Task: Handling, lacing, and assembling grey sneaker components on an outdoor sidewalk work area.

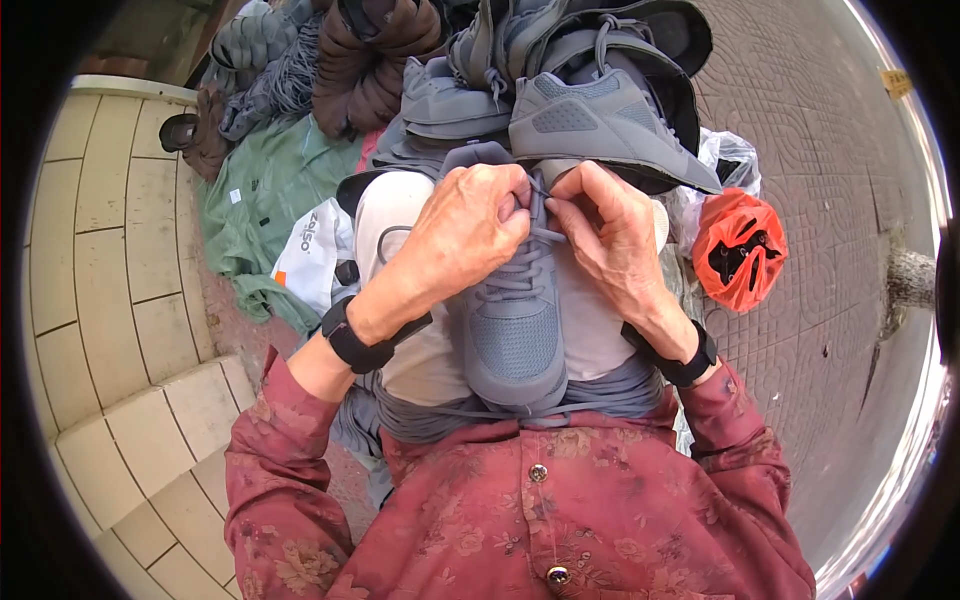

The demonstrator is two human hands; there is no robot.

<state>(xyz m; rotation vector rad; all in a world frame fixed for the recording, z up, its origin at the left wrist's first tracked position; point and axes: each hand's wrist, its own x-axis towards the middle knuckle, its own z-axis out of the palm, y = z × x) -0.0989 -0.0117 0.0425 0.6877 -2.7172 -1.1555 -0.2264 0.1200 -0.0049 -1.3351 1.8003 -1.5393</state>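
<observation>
In the middle, the left hand [478, 222] and right hand [603, 222] pinch the thin gray lace [540, 212] of a gray mesh shoe [515, 340]. More gray shoes [600, 115] fill the top middle. A crinkly orange plastic bag [716, 262] sits on the right.

Obstacles: held grey shoe [515, 340] is filling the space between the thighs [420, 350]; piled shoes [590, 115] are blocking ahead; red bag [715, 262] is sitting rightward. Passage: open paving [835, 270] is stretching beyond the bag.

Outdoor, streetside spot with patterned paving [810, 180], tree trunk [911, 278], tiled step [165, 425].
</observation>
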